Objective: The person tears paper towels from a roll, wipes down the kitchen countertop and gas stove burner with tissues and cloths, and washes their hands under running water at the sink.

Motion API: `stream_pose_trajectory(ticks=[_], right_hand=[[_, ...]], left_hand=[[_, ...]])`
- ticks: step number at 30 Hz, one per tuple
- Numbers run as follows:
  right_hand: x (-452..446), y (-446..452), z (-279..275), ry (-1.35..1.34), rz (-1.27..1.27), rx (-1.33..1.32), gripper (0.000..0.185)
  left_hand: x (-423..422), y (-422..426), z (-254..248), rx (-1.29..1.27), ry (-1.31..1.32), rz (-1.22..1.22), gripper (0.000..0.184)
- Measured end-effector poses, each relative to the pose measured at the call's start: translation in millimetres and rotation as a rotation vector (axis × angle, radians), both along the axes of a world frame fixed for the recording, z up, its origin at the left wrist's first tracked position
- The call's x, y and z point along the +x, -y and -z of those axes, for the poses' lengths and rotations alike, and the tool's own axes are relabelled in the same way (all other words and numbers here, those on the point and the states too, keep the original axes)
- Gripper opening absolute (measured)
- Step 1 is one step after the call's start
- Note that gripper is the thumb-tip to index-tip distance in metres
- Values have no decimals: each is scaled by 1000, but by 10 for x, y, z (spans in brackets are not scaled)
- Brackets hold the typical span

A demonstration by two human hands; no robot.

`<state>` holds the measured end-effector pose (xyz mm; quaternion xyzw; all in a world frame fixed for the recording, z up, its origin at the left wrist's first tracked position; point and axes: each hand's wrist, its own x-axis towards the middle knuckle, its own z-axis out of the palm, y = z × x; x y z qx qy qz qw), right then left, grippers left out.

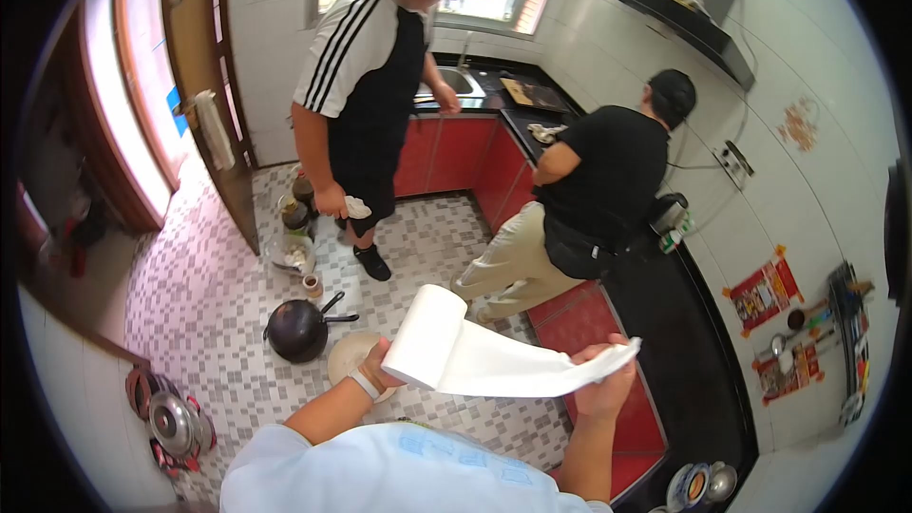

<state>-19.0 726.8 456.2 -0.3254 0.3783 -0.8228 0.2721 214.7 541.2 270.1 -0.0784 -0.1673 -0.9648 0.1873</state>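
Note:
A thick white roll of paper towels is held up in front of me, tilted. My left hand is closed around its lower left end, the fingers partly hidden behind the roll. From the roll a long unwound sheet stretches across to the right. My right hand grips the free end of that sheet, which is bunched between thumb and fingers. Below my left hand, a round pale object on the floor is partly covered by my wrist and the roll.
A black wok, jars and a bag stand on the floor to the left. One person holds a white cloth; another leans at the black counter. Pots sit lower left; bowls lower right.

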Motion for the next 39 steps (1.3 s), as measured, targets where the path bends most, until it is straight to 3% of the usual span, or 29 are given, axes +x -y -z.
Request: stream_pose_trajectory(ticks=[2,6,7,9,10,13,15,16,17,18,19,20,21,22,23,24,25,26,27,29,31,33,34,39], right_hand=[[-176,57,-1,87,8,-27,22],[-526,36,17,332,117,-64,34],[-642,9,137,263,99,-69,33],[-776,76,-21,414,391,15,38],[-926,1,88,382,352,37,37],[-1149,91,129,346,603,112,33],[-1284,147,449,110,601,268,35],[-1325,150,467,139,632,309,31],[-1327,219,874,-123,660,514,24],[-1301,224,1059,-189,576,642,21],[-1113,260,875,-115,496,599,18],[-1023,311,1383,-104,345,633,15],[-840,334,1427,-35,158,677,16],[-703,383,1267,17,109,671,17],[-447,394,1492,85,-101,735,21],[-262,358,1333,130,-272,756,26],[-319,376,1440,117,-404,639,32],[-46,376,1351,469,-746,562,37],[10,325,1261,478,-742,558,37],[28,219,1110,188,-917,674,56],[-115,113,1039,86,-872,705,57],[-251,96,922,-308,-878,718,52],[-321,26,797,-432,-816,841,36],[-577,34,779,-531,-768,817,20]], left_hand=[[149,14,191,76,87,-61,94],[348,-139,44,210,239,-142,86],[305,-109,48,236,280,-137,83],[374,-176,147,261,317,-172,76],[348,-157,146,252,346,-169,75],[319,-326,118,261,422,-223,72],[289,-474,-64,268,415,-228,72],[277,-481,-69,262,412,-222,72],[279,-558,-115,268,421,-248,72],[227,-604,-187,271,424,-269,71],[139,-586,-287,272,418,-283,70],[56,-667,-402,230,438,-353,68],[-34,-693,-418,234,458,-337,68],[-121,-634,-418,204,378,-339,68],[-150,-738,-416,186,338,-293,69],[-222,-770,-447,185,297,-254,69],[-257,-751,-492,186,296,-254,69],[-286,-808,-547,154,304,-272,69],[-336,-844,-588,119,302,-308,69],[-384,-909,-602,138,343,-377,70],[-417,-943,-616,109,283,-286,73],[-478,-981,-546,102,326,-320,75],[-578,-1044,-587,135,317,-347,76],[-833,-1027,-628,238,349,-426,78]])
